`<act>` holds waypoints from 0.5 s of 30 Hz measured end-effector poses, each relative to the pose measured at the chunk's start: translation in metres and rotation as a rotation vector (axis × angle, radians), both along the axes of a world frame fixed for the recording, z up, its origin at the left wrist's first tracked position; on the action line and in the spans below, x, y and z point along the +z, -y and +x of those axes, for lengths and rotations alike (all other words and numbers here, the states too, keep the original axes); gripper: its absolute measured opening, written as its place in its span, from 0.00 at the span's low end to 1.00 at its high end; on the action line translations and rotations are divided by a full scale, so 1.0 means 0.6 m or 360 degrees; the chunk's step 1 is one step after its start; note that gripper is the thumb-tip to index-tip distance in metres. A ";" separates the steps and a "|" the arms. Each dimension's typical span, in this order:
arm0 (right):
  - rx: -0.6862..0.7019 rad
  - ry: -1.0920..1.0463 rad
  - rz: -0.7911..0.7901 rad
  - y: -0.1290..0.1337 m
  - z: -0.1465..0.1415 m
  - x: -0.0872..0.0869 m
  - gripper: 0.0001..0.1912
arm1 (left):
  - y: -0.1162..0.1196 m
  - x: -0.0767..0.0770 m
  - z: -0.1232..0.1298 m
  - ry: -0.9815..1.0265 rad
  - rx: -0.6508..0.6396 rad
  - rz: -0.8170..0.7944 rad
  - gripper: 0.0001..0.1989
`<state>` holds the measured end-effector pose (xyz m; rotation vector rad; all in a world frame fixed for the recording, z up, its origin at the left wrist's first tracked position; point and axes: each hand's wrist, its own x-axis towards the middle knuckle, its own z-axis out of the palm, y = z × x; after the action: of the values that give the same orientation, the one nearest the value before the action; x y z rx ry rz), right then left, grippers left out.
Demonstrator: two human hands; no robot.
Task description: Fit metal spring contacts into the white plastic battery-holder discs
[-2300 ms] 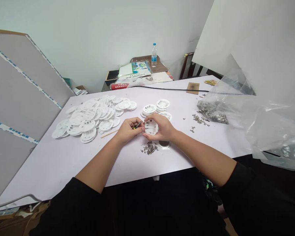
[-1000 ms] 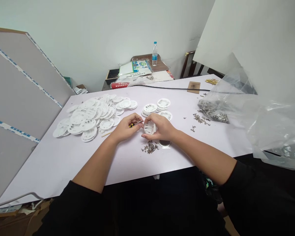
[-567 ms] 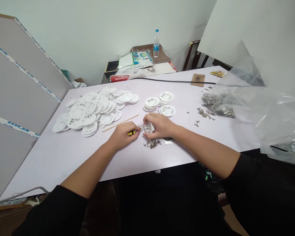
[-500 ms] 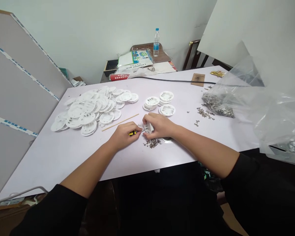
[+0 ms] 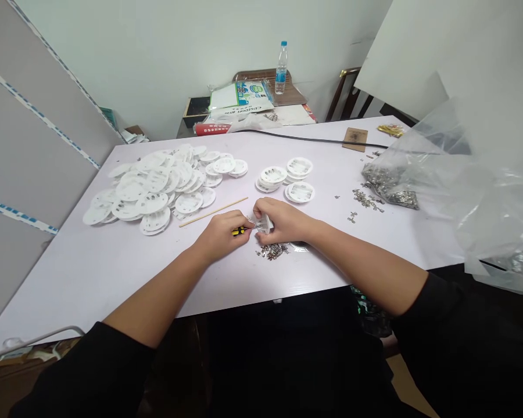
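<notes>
My left hand (image 5: pixel 227 233) is closed on a small tool with a yellow and black handle (image 5: pixel 239 231), perhaps a screwdriver; its thin tip points right. My right hand (image 5: pixel 283 220) grips a round white plastic disc (image 5: pixel 265 224), held up on edge, its slotted face turned towards the tool. The tip meets the disc or lies just before it; I cannot tell which. Just below the hands a small heap of metal clips (image 5: pixel 273 251) lies on the white table (image 5: pixel 244 290). Behind my right hand are short stacks of similar white discs (image 5: pixel 300 191).
A large pile of white discs (image 5: pixel 152 186) covers the left of the table, with a thin wooden stick (image 5: pixel 213 212) beside it. To the right sits a clear plastic bag of metal parts (image 5: pixel 390 186), with loose clips (image 5: pixel 367 200) near it. A black cable (image 5: pixel 305 137) crosses the back.
The disc in my right hand has turned more edge-on, and the tool has shifted slightly right with my left hand. The whole view has tilted a little.
</notes>
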<state>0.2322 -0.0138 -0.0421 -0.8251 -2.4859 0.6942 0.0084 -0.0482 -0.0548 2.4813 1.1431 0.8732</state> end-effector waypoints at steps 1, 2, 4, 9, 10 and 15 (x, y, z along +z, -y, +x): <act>-0.0002 -0.0003 -0.0005 0.000 0.000 0.000 0.19 | 0.000 0.000 0.000 0.0001 -0.0003 -0.0002 0.07; -0.0002 -0.0007 -0.0010 0.000 0.000 0.000 0.19 | 0.000 0.000 0.000 -0.0002 -0.0007 -0.0003 0.07; -0.0002 -0.0013 -0.0015 0.001 0.000 0.000 0.19 | 0.000 0.000 0.000 -0.0015 -0.0017 -0.0003 0.07; -0.0004 -0.0002 -0.0003 0.000 -0.001 -0.001 0.19 | 0.001 0.000 -0.001 -0.0021 -0.0010 -0.0026 0.08; -0.0001 -0.0002 -0.0001 0.000 -0.001 -0.001 0.19 | 0.001 0.001 -0.001 -0.0014 -0.0004 -0.0036 0.08; 0.0001 -0.0009 0.0009 0.000 -0.001 -0.003 0.18 | 0.000 0.002 -0.001 -0.0023 0.0021 -0.0135 0.08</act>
<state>0.2314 -0.0136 -0.0437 -0.8195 -2.4820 0.6888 0.0079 -0.0482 -0.0535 2.4185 1.1778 0.7947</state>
